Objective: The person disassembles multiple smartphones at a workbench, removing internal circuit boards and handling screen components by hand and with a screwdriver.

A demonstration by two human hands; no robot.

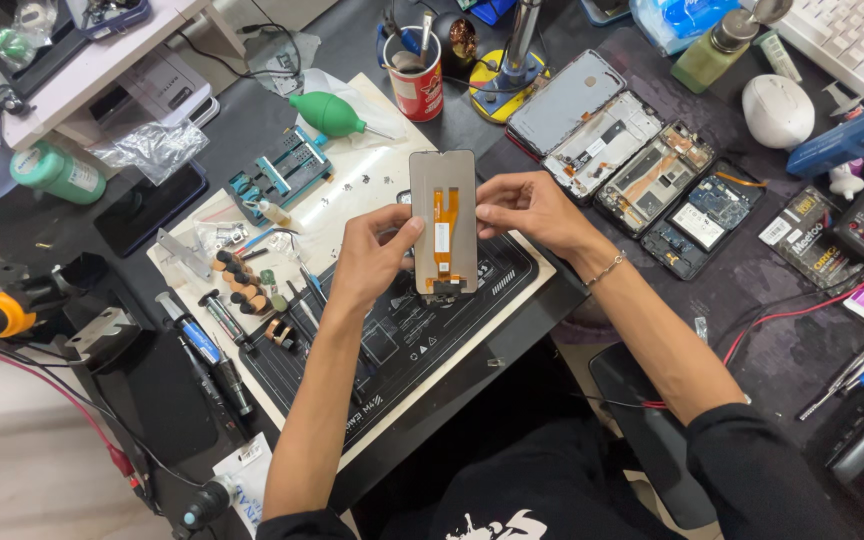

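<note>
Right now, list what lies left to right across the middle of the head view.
Green bottle → blue tool holder → left hand → phone screen panel → right hand → opened phone frames → white dome

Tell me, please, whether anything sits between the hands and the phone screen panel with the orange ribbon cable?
Nothing visible does. The left hand and right hand each have a grip on a side edge of the screen panel, held above the work mat.

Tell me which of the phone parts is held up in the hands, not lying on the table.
The screen panel with the orange flex cable, held by both hands. The four opened phone frames lie in a row at the right.
</note>
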